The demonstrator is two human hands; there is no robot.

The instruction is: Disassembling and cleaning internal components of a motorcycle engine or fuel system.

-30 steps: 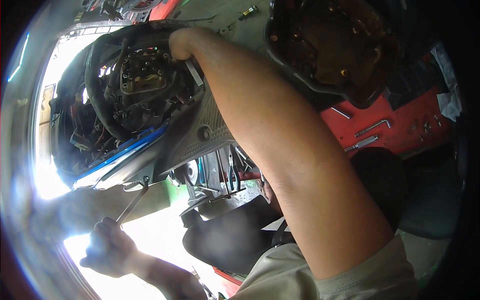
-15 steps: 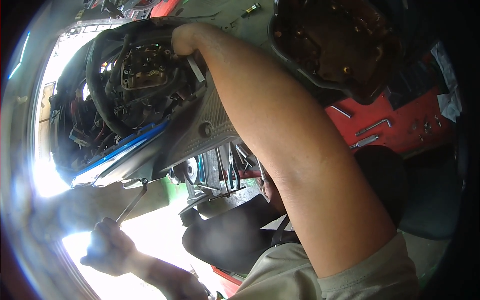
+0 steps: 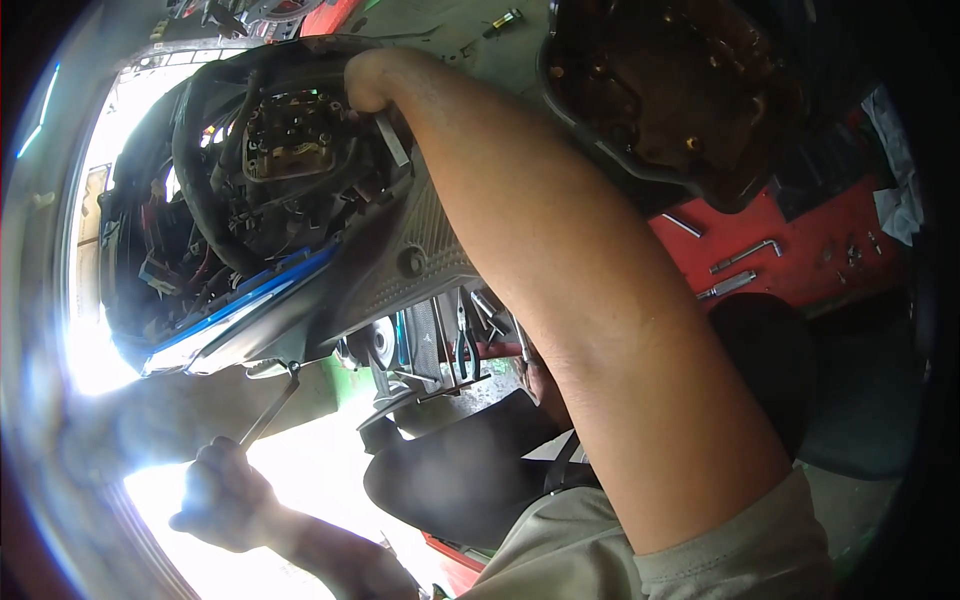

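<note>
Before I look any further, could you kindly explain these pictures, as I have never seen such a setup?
There is no robot here, just a person using two bare hands. The view comes from a wide fisheye camera worn on the head, looking down, so straight edges bend near the rim.

The left hand grips a slim wrench-like tool, its far end by the lower edge of an opened machine with blue trim. The right hand reaches into the machine; its fingers are hidden, so what it holds is unclear. A flat, pale bar shows beside it.

On the red surface lie an L-shaped tool and small metal parts.
</note>
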